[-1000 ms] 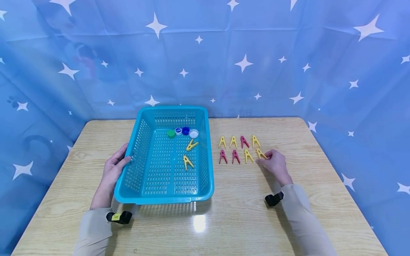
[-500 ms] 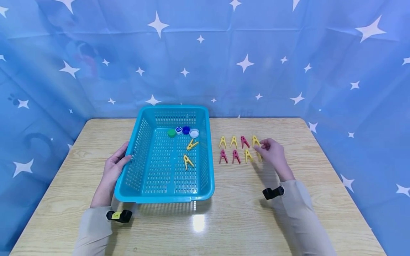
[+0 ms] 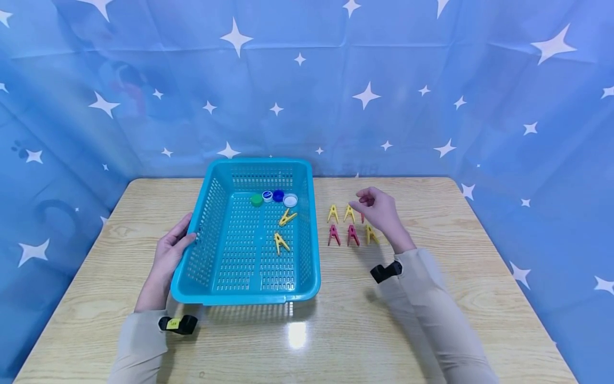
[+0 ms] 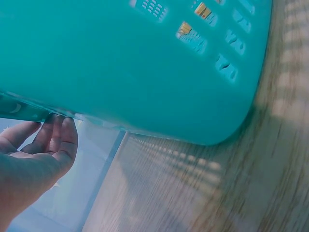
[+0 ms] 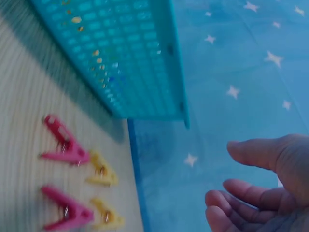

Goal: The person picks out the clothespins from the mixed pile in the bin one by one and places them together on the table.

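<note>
My left hand (image 3: 172,245) grips the left rim of a blue plastic basket (image 3: 316,277), thumb at the rim. In the left wrist view, the fingers (image 4: 67,137) curl at the edge of its wall. My right hand (image 3: 381,210) hovers over two rows of clothespins. Its thumb stands apart from its loosely bent fingers in the right wrist view, with nothing between them. Visible are yellow clothespins (image 3: 333,214) in the back row and red ones (image 3: 352,236) in front, plus a yellow clothespin (image 3: 371,234). The hand and wrist hide the rows' right end.
Inside the basket lie two yellow clothespins (image 3: 281,244), a green cap (image 3: 256,200), a blue cap (image 3: 278,196) and two white-rimmed caps (image 3: 290,200). The wooden table (image 3: 355,320) ends at a blue star-patterned curtain (image 3: 307,128).
My right hand has let go of a yellow clothespin at the front row's right end, then moved left and back over the rows. My left hand and the basket have stayed put.
</note>
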### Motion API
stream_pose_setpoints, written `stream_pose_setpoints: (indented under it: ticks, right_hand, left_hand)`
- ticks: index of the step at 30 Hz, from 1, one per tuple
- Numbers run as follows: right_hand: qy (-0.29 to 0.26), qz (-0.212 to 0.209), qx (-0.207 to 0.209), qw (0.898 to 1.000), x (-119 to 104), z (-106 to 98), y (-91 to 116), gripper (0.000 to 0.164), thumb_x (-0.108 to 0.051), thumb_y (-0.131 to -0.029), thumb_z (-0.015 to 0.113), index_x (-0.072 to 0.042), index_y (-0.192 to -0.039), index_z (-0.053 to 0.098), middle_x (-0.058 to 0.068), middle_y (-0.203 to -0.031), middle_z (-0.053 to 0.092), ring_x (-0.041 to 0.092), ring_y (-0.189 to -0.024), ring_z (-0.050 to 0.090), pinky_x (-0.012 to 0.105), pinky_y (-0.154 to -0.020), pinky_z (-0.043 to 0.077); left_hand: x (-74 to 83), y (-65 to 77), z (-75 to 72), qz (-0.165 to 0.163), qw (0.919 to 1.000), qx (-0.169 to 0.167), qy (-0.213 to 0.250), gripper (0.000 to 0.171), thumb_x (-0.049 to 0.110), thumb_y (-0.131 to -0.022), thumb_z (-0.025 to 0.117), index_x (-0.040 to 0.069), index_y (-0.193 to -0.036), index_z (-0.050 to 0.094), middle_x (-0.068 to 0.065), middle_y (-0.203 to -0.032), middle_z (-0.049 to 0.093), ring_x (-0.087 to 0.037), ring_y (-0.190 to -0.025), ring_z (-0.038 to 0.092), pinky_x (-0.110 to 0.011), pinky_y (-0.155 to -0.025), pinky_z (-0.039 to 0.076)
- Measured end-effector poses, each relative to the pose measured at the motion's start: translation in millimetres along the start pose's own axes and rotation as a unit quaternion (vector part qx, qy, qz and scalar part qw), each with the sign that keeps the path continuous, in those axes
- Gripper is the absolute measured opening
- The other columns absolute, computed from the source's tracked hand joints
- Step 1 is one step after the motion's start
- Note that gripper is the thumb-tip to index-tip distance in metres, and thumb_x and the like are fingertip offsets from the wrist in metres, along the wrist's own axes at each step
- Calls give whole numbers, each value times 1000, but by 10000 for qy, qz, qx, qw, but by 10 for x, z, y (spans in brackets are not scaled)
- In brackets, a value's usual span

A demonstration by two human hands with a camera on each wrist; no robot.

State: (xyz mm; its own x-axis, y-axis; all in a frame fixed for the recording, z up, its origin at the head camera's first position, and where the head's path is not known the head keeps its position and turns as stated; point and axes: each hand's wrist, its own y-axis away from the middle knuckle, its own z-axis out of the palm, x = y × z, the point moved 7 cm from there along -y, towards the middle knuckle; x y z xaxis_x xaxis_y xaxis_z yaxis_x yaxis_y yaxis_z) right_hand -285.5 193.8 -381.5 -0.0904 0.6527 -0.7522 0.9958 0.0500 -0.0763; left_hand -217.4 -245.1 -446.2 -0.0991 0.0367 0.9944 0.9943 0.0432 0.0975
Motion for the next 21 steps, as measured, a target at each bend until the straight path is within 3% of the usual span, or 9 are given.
stream_pose_setpoints:
  ticks: [9, 21]
  right_hand:
    - [-135, -417, -311, 9986, -375, 243, -137, 30, -19, -89, 65, 0, -111, 60, 15, -103, 60, 27, -93, 57, 38, -76, 48]
    - [-313, -971, -637, 9927, -862, 586, -262, 30, -15, -87, 67, 2, -111, 60, 16, -104, 61, 27, -94, 58, 39, -82, 49]
  left_hand:
    - [1, 0, -1, 64, 10000, -12, 0, 56, 22, -98, 50, 14, -148, 26, -6, -154, 21, -28, -139, 22, -23, -100, 36]
    - [7, 0, -2, 52, 9999, 8, -94, 55, 22, -98, 49, 15, -148, 26, -6, -154, 22, -28, -139, 22, -32, -105, 31]
